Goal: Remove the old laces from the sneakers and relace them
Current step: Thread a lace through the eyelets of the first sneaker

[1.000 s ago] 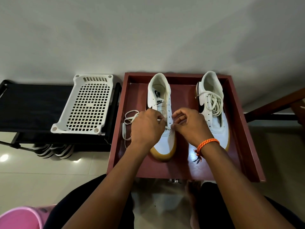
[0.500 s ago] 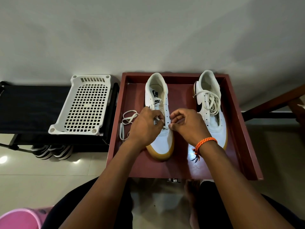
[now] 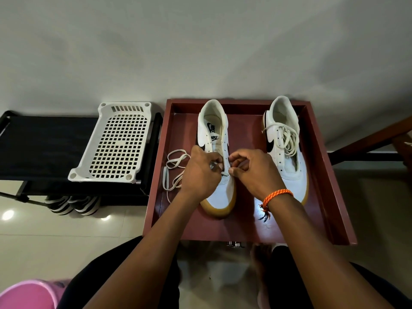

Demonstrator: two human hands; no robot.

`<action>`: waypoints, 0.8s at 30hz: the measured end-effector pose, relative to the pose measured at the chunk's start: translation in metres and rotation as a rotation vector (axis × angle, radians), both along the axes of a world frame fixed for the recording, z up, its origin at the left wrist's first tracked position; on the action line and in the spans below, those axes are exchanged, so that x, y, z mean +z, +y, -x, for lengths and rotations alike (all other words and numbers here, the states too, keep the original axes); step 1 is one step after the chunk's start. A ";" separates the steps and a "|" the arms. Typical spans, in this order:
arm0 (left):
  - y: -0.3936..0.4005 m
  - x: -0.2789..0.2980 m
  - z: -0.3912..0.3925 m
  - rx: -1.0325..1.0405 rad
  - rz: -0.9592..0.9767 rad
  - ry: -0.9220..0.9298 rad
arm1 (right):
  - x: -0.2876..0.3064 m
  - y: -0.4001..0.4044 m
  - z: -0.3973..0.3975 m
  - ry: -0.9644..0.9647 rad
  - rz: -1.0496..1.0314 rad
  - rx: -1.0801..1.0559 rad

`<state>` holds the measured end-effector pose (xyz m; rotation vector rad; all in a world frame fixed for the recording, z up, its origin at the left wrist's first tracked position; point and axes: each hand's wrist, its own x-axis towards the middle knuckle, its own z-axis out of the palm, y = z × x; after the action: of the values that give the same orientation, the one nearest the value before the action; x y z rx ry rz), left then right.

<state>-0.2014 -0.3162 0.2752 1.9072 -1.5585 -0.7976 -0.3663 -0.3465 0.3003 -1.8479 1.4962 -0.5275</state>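
On the dark red tray (image 3: 325,175), two white sneakers with gum soles stand side by side, toes toward the person. Over the left sneaker (image 3: 217,166), both hands meet at the lower eyelets. The left hand (image 3: 200,172) has its fingers curled, thumb and fingertips pinching a white lace (image 3: 225,173) at the shoe's midline. The right hand (image 3: 252,172), with an orange braided bracelet (image 3: 276,195) on its wrist, is also curled, its thumb and forefinger pinching the same lace just beside the left hand's fingers. Only a short piece of lace shows between the two hands; how it runs through the eyelets is hidden under the fingers. The upper eyelets of this sneaker are bare, and its tongue carries a black logo.

Just left of that shoe, a loose lace (image 3: 174,172) lies in loops on the tray floor, partly covered by the left wrist. The right sneaker (image 3: 285,148) stands apart from the hands near the tray's right wall, its lace slack and bunched over the tongue.

Beside the tray, a white perforated basket (image 3: 116,141) rests upside down on a black rack (image 3: 40,148), with striped shoes (image 3: 71,205) on the tiled floor (image 3: 66,237) beneath it. A pink container (image 3: 26,295) shows at the bottom left corner.
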 end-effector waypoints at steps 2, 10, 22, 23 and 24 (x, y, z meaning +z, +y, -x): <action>0.001 -0.001 0.001 0.016 0.003 -0.032 | 0.000 0.001 -0.002 0.017 0.017 0.007; -0.004 0.010 -0.004 -0.091 -0.046 0.011 | 0.001 0.000 0.001 0.029 0.016 0.005; 0.000 0.020 -0.011 -0.101 -0.068 0.004 | 0.003 -0.002 -0.005 -0.078 -0.023 -0.106; 0.000 0.019 -0.011 -0.099 -0.067 -0.002 | 0.003 -0.003 -0.005 -0.143 -0.059 -0.136; 0.000 0.019 -0.010 -0.097 -0.068 -0.004 | 0.002 -0.005 -0.005 -0.213 -0.100 -0.164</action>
<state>-0.1909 -0.3163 0.2941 1.8942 -1.6563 -0.8991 -0.3616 -0.3512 0.3026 -1.5491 1.5083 -0.6912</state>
